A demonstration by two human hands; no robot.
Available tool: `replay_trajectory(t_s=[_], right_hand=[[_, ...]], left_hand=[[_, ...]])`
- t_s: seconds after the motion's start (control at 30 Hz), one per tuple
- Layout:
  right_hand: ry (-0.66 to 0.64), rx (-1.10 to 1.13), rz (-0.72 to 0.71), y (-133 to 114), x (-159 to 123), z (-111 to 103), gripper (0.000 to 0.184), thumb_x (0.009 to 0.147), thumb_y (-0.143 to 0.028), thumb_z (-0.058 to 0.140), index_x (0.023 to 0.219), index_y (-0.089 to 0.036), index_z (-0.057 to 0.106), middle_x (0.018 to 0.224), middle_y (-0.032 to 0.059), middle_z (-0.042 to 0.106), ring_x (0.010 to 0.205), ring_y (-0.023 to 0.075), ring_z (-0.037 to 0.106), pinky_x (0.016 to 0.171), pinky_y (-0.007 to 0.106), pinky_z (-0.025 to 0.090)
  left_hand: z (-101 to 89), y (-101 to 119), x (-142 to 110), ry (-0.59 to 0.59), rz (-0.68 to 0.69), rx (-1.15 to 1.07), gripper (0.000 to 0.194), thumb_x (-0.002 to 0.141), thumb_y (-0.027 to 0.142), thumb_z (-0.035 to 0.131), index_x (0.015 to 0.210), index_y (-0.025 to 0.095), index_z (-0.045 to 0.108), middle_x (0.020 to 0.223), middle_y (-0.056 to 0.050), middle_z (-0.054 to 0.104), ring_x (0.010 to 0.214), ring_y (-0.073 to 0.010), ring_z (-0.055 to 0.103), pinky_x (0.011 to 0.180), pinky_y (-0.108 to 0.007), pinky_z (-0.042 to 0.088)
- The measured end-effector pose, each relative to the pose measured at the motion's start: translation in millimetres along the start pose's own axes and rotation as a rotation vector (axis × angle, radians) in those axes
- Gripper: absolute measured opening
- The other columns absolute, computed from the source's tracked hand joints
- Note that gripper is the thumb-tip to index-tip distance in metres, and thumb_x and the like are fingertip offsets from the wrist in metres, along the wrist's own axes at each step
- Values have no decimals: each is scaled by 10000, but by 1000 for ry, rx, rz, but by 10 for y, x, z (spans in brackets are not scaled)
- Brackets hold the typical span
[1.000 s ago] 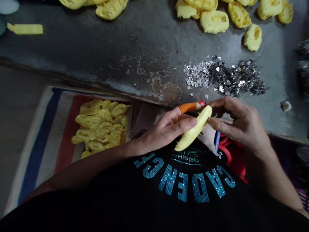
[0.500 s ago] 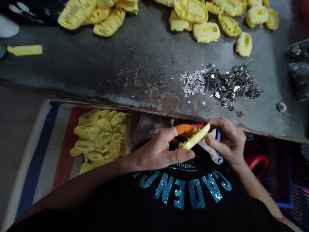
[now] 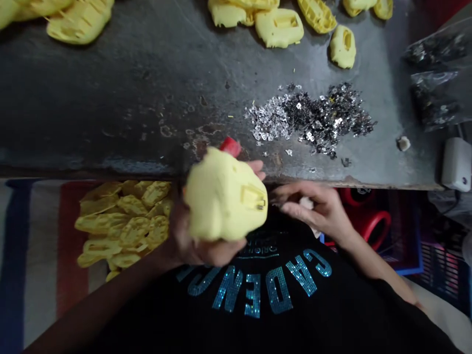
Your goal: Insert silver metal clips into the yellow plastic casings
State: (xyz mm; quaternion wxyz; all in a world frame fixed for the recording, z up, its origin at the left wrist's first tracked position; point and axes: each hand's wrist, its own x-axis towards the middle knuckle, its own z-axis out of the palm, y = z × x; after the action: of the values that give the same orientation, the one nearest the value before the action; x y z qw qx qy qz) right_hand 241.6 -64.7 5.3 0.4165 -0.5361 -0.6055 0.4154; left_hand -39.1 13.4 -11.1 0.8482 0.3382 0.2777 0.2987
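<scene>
My left hand (image 3: 193, 248) holds a large, slightly blurred yellow moulded plastic shell (image 3: 217, 196) close to the camera, with a rectangular slot (image 3: 253, 197) on its face. The shell hides most of my fingers. A red fingertip cover (image 3: 230, 146) shows above the shell's top edge. My right hand (image 3: 313, 209) is apart from the shell, its fingers loosely spread and holding nothing that I can see. A small white scrap (image 3: 306, 202) lies just beneath those fingers.
A scarred metal bench top (image 3: 110, 98) holds several yellow shells (image 3: 279, 28) and a heap of silver and dark sequins (image 3: 313, 118). Flatter yellow pieces (image 3: 121, 231) lie on a striped cloth (image 3: 44, 246). Plastic bags (image 3: 435, 69), a white device (image 3: 457, 164) and a red object (image 3: 368, 226) are at right.
My left hand has raised the yellow shell toward the camera and turned its wide face into view. My right hand has let go and moved away from it.
</scene>
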Motion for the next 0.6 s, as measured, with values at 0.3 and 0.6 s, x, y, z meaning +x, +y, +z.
replay_trajectory(t_s=[0.3,0.6], right_hand=[[234,-904,-265,425,28,-704,79,1120,-290,794,1136,-274,869,1030,65,854,972,298,770,865,450,563],[38,-397,-416,-232,97,-429,187,1074,-181,869,1197,-316,831,1048,15,894,876,235,845,768,394,666]], left_hand=[[258,-14,214,0,30,-78,620,981,640,874,1459,249,815,1265,-50,933,968,-253,904,848,-337,749],[341,-175,265,-192,-268,-153,975,991,769,809,1743,194,575,1362,-217,874,990,-334,912,554,-258,623]])
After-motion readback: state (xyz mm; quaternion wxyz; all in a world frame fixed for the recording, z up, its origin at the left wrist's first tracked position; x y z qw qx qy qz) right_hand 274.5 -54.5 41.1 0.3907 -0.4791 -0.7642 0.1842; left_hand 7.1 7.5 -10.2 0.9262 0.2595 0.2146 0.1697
